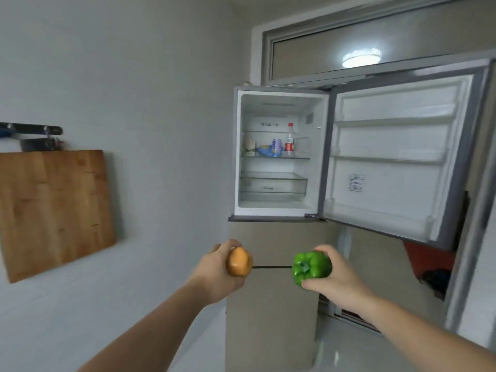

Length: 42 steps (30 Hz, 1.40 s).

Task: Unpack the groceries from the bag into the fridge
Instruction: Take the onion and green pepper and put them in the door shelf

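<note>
Fridge [279, 154] ahead, upper door [397, 162] swung wide to the right, white inside, bottles and cartons on a middle shelf. Below it, held out in front: glossy green bell pepper [311, 268], stem end facing back, gripped in right hand [335, 275]; smooth orange-yellow rounded fruit [239, 261] gripped in left hand [217, 269].

A pepper [311, 267] is held right of a round fruit [239, 261], both before the fridge [279, 154]. Its door [397, 159] is swung right (bottles on the middle shelf). A cutting board [53, 208] is set far left.
</note>
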{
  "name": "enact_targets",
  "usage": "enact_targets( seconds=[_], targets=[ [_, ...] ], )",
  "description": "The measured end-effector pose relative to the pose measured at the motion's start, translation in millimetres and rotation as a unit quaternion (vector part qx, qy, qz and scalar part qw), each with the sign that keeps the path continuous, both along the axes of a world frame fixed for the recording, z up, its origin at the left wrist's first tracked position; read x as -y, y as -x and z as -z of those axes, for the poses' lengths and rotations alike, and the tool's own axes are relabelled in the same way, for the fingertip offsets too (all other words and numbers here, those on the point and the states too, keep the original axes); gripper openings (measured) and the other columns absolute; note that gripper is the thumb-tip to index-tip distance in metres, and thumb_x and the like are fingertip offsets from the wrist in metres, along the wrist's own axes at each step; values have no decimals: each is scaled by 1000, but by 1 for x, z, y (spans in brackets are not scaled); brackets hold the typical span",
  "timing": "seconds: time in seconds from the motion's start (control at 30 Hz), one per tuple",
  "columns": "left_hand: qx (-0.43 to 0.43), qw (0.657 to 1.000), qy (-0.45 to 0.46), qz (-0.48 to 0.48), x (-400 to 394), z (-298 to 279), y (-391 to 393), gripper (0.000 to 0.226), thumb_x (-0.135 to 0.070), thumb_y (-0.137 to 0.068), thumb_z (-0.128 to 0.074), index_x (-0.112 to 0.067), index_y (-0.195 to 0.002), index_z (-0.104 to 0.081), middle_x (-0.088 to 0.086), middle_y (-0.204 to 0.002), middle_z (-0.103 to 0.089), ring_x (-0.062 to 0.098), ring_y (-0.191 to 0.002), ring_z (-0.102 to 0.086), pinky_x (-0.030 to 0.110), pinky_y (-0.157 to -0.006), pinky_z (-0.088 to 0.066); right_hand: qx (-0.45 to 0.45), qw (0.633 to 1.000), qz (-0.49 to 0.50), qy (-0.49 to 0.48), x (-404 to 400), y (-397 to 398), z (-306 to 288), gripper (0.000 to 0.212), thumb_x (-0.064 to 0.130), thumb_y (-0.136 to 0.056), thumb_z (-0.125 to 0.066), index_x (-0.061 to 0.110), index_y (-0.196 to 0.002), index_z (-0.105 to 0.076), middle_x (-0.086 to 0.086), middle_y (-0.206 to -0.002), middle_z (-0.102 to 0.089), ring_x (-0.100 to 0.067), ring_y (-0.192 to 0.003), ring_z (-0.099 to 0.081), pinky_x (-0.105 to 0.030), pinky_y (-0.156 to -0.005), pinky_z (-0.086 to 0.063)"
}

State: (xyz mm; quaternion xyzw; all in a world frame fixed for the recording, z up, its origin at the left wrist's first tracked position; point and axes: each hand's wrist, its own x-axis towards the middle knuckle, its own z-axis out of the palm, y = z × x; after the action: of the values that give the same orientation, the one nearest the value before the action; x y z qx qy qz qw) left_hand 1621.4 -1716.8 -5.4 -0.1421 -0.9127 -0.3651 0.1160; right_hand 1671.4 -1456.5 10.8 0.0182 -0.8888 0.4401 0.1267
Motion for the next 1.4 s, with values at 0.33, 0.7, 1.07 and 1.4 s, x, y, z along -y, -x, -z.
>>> enact_targets(
  seconds=[0.33, 0.7, 1.07, 1.4],
  targets=[
    [-18, 994, 25, 105, -123, -9, 45, 72, -29, -69, -76, -43, -129, -39, -6, -122, -44, 19, -105, -51, 35, -92, -51, -9, 996, 77, 37, -98, -6, -7, 61, 18, -65, -81, 34, -113, -46, 9, -105, -56, -4, -90, -56, -16, -64, -41],
    [-52, 989, 63, 124, -196, -26, 80, 72, -26, -70, -76, -37, -132, -40, -5, -127, -46, 19, -108, -50, 32, -93, -47, -4, 996, 73, 54, -161, 24, -2, 54, 19, -65, -82, 34, -104, -47, 6, -103, -57, -7, -88, -57, -18, -62, -42],
    [-69, 983, 36, 166, -202, -22, 207, 72, -25, -69, -75, -38, -130, -41, -9, -122, -44, 16, -108, -50, 32, -95, -46, -6, 994, 104, 38, -161, 133, -7, 61, 13, -71, -80, 28, -118, -44, 7, -108, -53, 1, -88, -51, -9, -59, -36],
    [-66, 975, 15, 210, -200, -36, 358, 69, -30, -72, -76, -44, -128, -37, -12, -117, -43, 13, -105, -47, 26, -87, -44, 3, 987, 163, 3, -145, 263, -21, 78, 45, -53, -80, 44, -120, -41, 18, -103, -56, -5, -93, -59, -32, -86, -50]
  ],
)
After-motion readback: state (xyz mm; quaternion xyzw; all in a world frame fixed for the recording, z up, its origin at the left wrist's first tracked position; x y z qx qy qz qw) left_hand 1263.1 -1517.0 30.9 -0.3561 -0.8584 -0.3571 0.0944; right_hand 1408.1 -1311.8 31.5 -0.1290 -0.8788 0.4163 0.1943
